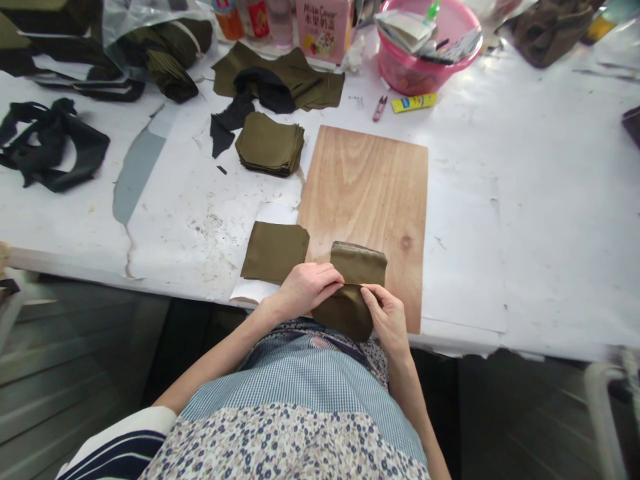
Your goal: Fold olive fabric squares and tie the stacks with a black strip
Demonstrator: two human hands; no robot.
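Both hands hold one olive-green fabric piece [356, 287] at the near edge of a wooden board [370, 193]. My left hand [307, 288] is closed over the fabric's left part, fingers curled on top. My right hand [387, 317] pinches its lower right edge, where the cloth folds down over the table edge. Just left of my left hand lies a flat olive piece [274, 251] on white paper. A stack of cut olive pieces [270, 143] sits further back.
Black straps [47, 143] lie at the far left. Loose olive and black cloth [280, 80] lies at the back, beside a plastic bag of fabric [160, 40]. A pink basin [425, 47], thread snips [379, 108] and a yellow tube [414, 102] stand behind the board.
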